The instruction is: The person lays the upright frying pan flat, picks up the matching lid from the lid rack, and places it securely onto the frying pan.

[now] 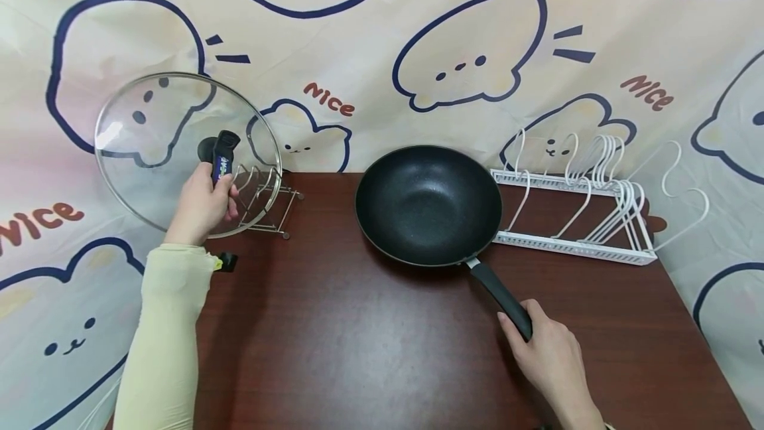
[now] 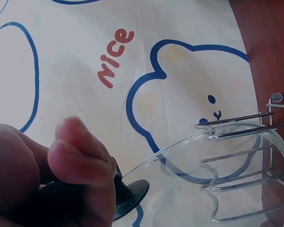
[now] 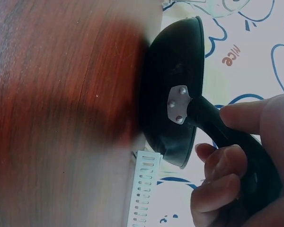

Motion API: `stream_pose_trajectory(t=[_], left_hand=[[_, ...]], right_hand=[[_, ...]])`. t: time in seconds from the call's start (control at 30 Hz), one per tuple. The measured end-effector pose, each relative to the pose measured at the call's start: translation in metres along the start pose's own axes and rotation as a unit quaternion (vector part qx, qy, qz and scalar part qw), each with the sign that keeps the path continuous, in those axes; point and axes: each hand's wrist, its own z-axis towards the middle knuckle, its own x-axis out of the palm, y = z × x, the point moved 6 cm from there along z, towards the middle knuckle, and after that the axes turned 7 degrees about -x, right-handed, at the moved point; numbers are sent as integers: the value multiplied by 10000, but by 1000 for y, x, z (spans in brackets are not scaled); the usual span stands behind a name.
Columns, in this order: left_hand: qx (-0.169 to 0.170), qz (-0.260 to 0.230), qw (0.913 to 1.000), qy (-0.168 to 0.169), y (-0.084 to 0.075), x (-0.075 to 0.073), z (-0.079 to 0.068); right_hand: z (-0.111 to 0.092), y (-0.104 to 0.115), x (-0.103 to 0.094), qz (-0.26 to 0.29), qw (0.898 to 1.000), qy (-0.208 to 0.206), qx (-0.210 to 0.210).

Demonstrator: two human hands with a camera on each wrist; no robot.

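Observation:
My left hand point(image 1: 203, 203) grips the black knob handle point(image 1: 223, 156) of a large clear glass pot lid point(image 1: 161, 171). The lid stands nearly upright at the table's left end, its lower right rim overlapping a small metal wire rack point(image 1: 280, 208). Thin rack wires point(image 2: 241, 189) show through and around the glass in the left wrist view. With curled fingers, my right hand point(image 1: 552, 354) holds the handle point(image 1: 501, 297) of a black frying pan point(image 1: 430, 204). The pan sits level at the table's back, its open side up; the right wrist view shows its riveted handle bracket point(image 3: 178, 105).
Right of the pan, close to its rim, stands a white rack point(image 1: 575, 254) with several curved wire dividers. Beneath everything is a dark reddish-brown table point(image 1: 370, 350). A cartoon-printed cloth point(image 1: 370, 52) hangs along the back and sides.

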Motion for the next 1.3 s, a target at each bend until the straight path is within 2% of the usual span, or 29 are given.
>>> stream_pose_trajectory(t=[0.33, 0.57, 1.03, 1.3], left_hand=[[51, -214, 9995, -236, -2, -11, -3], [248, -134, 9987, -427, -9, -22, -9], [427, -233, 9979, -434, -25, -37, -24], [546, -575, 9962, -352, -38, -35, -34]], right_hand=[[1, -1, -1, 24, 10000, 45, 1], [3, -3, 0, 40, 9992, 354, 164], [1, -2, 1, 59, 9996, 219, 156], [1, -2, 2, 41, 9993, 322, 200]])
